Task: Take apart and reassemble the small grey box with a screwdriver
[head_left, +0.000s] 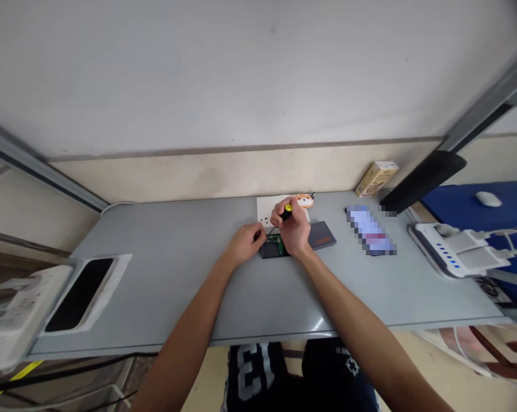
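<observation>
My right hand [293, 228] is wrapped round a screwdriver [287, 210] with a yellow-topped black handle. Its thin shaft slants down and left toward an open black case with a green circuit board [273, 246]. At the left edge of that case, my left hand [248, 241] has its thumb and fingers pinched together; what they hold, if anything, is too small to make out. A dark grey cover [322, 235] with reddish lettering lies to the right of the board, partly behind my right wrist. Several small dark bits rest on a white sheet [264, 208] behind my hands.
An orange-and-white animal-faced item [303, 200] lies by the wall. To the right are a lit phone [371, 230], a small box [377, 178], a black upright object [423, 182] and a power strip [442, 252]. A dark-screened phone [81, 294] lies at the left.
</observation>
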Demonstrator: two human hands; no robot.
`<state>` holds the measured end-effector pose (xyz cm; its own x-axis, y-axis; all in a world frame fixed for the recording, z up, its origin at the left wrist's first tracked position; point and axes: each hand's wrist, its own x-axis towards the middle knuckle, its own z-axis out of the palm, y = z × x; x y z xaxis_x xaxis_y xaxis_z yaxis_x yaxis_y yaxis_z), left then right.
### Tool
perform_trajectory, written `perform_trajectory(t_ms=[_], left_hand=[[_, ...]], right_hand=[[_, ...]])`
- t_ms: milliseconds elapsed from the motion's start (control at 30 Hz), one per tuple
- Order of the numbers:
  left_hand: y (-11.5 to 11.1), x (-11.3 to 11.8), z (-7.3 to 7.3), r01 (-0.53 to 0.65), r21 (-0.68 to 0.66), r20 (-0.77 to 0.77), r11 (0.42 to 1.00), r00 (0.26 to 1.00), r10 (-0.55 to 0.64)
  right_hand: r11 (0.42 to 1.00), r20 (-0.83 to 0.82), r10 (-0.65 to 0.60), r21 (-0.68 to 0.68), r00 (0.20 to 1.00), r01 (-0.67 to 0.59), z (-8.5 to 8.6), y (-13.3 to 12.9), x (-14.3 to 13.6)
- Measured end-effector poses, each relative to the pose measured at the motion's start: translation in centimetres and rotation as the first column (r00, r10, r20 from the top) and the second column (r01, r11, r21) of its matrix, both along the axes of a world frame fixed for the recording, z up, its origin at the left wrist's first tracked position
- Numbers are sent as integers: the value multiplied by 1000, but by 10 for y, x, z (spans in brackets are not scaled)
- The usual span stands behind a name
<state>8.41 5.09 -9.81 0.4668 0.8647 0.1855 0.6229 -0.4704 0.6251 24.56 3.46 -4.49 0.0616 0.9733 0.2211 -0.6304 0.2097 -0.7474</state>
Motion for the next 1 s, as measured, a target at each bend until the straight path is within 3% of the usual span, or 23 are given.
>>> perform_trajectory(t_ms=[267, 1000], left_hand=[[1, 0, -1, -7, 21, -12, 1000, 1000, 7], [-1, 2, 3, 0, -9, 11, 1000, 1000, 0]], right_hand=[[999, -31, -40, 6, 999, 40, -1, 3, 2], [999, -20, 11, 34, 1000, -10, 1, 0, 1]])
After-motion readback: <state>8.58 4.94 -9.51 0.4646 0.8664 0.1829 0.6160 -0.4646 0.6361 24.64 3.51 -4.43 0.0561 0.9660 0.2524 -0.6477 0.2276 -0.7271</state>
